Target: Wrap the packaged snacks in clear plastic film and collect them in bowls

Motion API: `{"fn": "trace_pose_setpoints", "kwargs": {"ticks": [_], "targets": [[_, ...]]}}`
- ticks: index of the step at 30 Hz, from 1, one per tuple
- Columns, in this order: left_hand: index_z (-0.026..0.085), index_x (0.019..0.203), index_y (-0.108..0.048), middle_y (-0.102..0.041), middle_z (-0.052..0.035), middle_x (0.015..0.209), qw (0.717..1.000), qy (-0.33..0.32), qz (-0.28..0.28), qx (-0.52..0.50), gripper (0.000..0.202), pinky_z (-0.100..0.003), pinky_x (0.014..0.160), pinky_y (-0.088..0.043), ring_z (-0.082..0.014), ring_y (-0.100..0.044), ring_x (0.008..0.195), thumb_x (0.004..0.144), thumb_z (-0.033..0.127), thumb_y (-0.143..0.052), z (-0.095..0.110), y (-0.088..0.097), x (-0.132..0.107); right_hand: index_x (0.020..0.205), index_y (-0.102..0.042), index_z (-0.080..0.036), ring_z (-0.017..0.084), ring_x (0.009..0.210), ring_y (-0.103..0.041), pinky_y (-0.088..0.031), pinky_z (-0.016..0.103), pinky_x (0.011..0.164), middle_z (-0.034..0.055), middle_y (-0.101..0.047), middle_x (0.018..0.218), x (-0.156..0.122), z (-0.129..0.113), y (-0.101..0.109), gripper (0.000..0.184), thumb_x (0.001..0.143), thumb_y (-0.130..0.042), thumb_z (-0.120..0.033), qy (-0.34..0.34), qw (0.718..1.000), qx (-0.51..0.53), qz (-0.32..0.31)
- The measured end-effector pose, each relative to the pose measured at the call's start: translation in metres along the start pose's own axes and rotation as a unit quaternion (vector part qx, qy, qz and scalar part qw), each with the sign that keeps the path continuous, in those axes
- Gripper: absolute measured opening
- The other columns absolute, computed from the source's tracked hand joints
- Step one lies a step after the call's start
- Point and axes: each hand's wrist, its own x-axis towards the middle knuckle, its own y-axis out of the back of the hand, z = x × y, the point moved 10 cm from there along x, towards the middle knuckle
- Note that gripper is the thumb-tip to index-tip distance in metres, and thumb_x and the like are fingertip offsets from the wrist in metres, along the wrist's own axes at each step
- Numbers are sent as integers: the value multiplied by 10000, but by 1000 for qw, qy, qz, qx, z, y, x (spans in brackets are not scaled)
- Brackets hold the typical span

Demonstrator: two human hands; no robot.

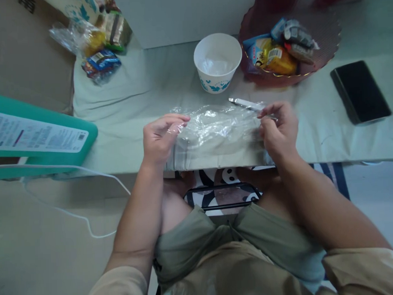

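A clear plastic bag (pixel 215 129) is stretched between my two hands above the front edge of the cloth-covered table. My left hand (pixel 162 135) pinches its left end between thumb and fingers. At the other end, my right hand (pixel 279 127) grips the bag with curled fingers. A small silver-and-white tool (pixel 246 104), perhaps tweezers or a nail clipper, lies by the bag's upper right edge, its near end close to my right fingers. Behind the bag stands a white paper cup (pixel 216 63) with blue leaf prints, upright and with something clear inside.
At the back right, a reddish scalloped bowl (pixel 292 77) holds several wrapped snacks. A black phone-like device (pixel 360 92) lies farther right. More snack packets (pixel 101 62) sit at the back left. A green box (pixel 54 135) and white cable (pixel 84 166) occupy the left side.
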Motion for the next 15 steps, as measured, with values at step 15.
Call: {"fn": "trace_pose_setpoints", "kwargs": {"ticks": [15], "targets": [[191,401,-567,-555,-6,457,921,294,22,253,354,-244,492,-337,-108,-516,487,749,200,-635,-39,44,-12,929,-687,-229,134,467,-510,-421,292,568,-64,-543,510,5,10,3,139,916,-623,-352,-79,987,-139,-5]]}}
